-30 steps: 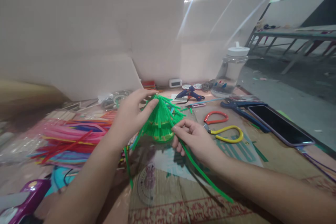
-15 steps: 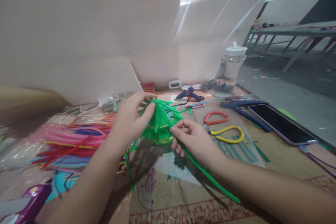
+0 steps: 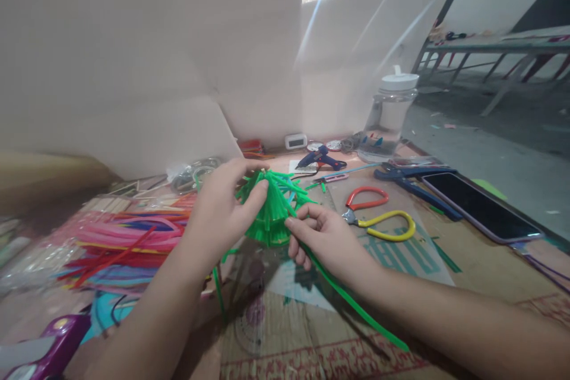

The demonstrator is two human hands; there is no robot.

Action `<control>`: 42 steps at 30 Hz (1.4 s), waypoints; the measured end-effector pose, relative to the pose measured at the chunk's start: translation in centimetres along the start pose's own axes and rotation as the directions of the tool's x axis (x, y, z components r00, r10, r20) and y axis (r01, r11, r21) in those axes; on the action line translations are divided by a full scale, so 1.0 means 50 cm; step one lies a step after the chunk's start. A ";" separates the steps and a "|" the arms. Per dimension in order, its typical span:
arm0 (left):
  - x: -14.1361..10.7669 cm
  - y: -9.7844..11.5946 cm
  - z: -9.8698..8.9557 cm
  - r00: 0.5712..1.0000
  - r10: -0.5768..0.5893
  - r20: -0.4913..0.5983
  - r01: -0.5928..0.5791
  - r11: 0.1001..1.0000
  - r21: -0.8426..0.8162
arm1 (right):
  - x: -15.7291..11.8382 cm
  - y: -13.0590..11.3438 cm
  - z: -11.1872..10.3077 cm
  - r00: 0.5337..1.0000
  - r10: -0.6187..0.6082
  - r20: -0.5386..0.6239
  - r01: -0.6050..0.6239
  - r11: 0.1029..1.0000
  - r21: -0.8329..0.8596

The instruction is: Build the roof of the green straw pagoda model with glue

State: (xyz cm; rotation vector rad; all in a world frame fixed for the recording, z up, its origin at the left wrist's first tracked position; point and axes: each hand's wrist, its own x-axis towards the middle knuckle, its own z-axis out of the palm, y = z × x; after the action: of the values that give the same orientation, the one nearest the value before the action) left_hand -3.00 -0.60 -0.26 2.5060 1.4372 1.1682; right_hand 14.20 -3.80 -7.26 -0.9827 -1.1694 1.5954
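A green cone-shaped piece built from pipe cleaners (image 3: 269,214) is above the middle of the table, its point upward. Round its left side and top is my left hand (image 3: 231,196), closed on it with the thumb near the tip; some of the fingers are hidden behind it. My right hand (image 3: 316,234) pinches a long green pipe cleaner (image 3: 347,297) between thumb and fingers at the cone's right side. The long end trails down to the lower right, under my right forearm. Loose green ends stick out from the cone's far right side.
Scissors with red and yellow handles (image 3: 378,214) lie right of my hands, with a phone (image 3: 481,205) and blue-handled pliers (image 3: 418,187) beyond. Behind are a glue gun (image 3: 320,158) and a water bottle (image 3: 387,116). Colourful pipe cleaners (image 3: 124,243) lie left, a purple tool (image 3: 53,344) lower left.
Both hands hold the same things and have barely moved. The cone appears slightly turned or tilted in my left hand.
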 end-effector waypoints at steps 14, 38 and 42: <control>-0.001 0.007 0.029 0.996 0.055 -0.063 -0.047 0.990 0.129 | 0.000 -0.001 0.000 1.000 -0.027 0.007 0.026 0.999 0.034; -0.002 0.010 0.026 0.995 0.078 -0.067 -0.068 0.987 0.145 | -0.005 -0.005 0.003 1.000 -0.008 0.013 0.008 1.000 -0.005; -0.002 0.011 0.020 0.995 0.085 -0.055 -0.077 0.987 0.141 | -0.002 -0.008 0.005 1.000 -0.012 0.009 0.012 1.000 0.005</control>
State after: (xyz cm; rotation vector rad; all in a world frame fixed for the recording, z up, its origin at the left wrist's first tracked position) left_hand -2.01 -0.66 -0.83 2.6672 1.4937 1.2079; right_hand 14.05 -3.91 -6.81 -0.9646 -1.1750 1.5943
